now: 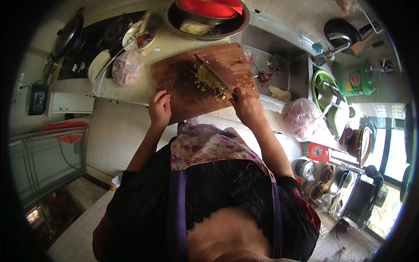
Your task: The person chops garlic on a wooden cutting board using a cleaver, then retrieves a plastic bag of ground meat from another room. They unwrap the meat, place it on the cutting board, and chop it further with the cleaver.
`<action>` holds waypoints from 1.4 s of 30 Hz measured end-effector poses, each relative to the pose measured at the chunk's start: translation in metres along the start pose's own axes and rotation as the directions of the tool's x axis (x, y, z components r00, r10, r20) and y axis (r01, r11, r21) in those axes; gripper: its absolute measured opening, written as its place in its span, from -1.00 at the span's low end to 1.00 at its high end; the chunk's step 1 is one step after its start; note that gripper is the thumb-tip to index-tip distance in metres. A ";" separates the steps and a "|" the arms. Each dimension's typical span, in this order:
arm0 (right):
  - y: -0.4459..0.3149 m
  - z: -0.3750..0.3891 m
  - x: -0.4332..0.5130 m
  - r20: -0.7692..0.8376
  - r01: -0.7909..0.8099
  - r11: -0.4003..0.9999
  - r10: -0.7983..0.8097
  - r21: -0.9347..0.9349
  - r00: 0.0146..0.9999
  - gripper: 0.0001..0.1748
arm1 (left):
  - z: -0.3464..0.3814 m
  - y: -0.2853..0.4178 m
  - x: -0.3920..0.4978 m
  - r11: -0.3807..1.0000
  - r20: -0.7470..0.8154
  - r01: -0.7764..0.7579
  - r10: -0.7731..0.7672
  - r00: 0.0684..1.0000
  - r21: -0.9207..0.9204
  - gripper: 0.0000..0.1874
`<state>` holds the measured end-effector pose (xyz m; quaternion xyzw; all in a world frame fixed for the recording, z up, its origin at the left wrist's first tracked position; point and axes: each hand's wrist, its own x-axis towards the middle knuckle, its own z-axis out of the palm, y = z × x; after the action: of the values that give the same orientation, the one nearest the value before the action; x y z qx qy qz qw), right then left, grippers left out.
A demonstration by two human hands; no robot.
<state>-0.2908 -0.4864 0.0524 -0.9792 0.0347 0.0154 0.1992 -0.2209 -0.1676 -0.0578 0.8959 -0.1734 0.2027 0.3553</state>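
Note:
A large wooden cutting board [178, 85] lies at an angle across the counter edge before me. My right hand [247, 106] grips a kitchen knife [212, 73], its blade pointing away and to the left over the board. Finely chopped yellowish bits, perhaps garlic or ginger [203, 80], lie heaped along the blade, with crumbs scattered around. At the board's near left corner, my left hand [159, 109] holds the edge with curled fingers. The handle is mostly hidden in my right fist.
Left of the board sit a bag of pinkish food [126, 68] and a plate [129, 37] with a ladle [152, 24] across it. A steel basin [206, 36] stands behind. To the right are a sink [296, 77] with scraps, another bag [301, 118] and a green basin [316, 80].

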 end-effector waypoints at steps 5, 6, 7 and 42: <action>0.004 -0.002 0.023 -0.120 0.017 0.984 -0.039 -0.176 0.992 -0.65 | -0.005 0.006 0.004 0.999 -0.018 0.006 -0.007 1.000 -0.034 -0.82; 0.003 0.000 0.025 -0.021 0.038 0.984 -0.043 -0.173 0.999 -0.66 | -0.007 0.011 0.007 1.000 -0.048 -0.004 0.003 0.999 -0.027 -0.80; 0.003 0.002 0.025 0.023 0.107 0.983 -0.105 -0.148 0.994 -0.67 | -0.010 0.018 0.009 0.999 -0.060 -0.046 0.045 0.997 -0.014 -0.79; 0.007 -0.001 0.031 -0.010 0.004 0.999 -0.004 -0.046 1.000 -0.68 | 0.015 0.015 0.033 0.816 0.170 0.222 -0.153 0.973 -0.534 -0.73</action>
<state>-0.2599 -0.4950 0.0496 -0.9837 0.0335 0.0111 0.1764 -0.1958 -0.1936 -0.0436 0.7793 -0.1560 0.0545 0.6045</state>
